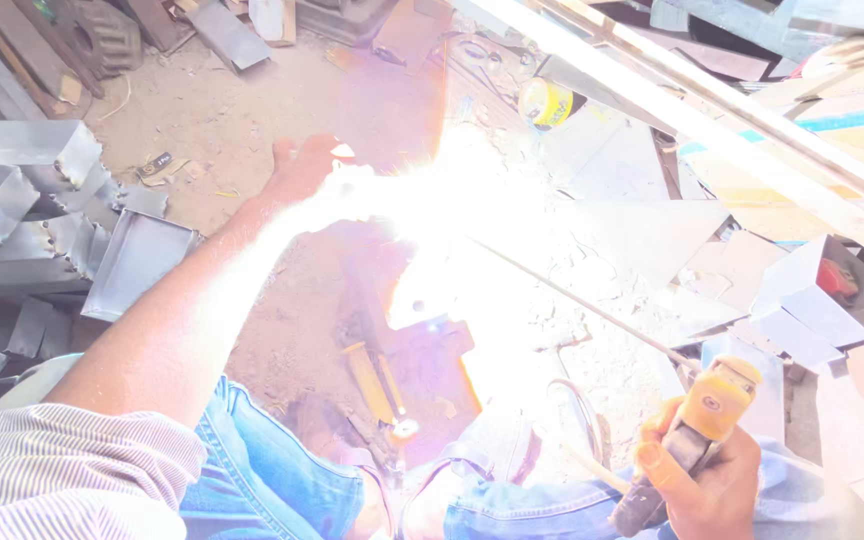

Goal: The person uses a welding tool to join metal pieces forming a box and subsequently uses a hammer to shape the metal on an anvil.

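1. The right hand (704, 478) is low at the right side of the view. Its fingers are closed tightly around an electrode holder (694, 430) with a yellow-orange head, and the holder points up and to the left.
2. From the holder a thin welding rod (577, 300) goes up and to the left, toward a very bright arc glare (452, 200) in the middle of the view. The tip of the rod is lost in the light.
3. The left hand (302, 165) is stretched far forward with the arm nearly straight. It is just left of the glare, with the palm turned down. The fingers are washed out by the light, so I cannot tell if the hand is open or holds something.
4. The left forearm goes from the hand down to a striped sleeve (62, 470) at the lower left corner.
5. Under the arms the knees in blue jeans (272, 465) are bent, and the ground is sandy.
6. At the left edge are folded sheet metal boxes (32, 190), stacked beside each other.
7. At the upper right a long metal bar (692, 115) crosses diagonally, with a yellow roll (544, 102) near it.
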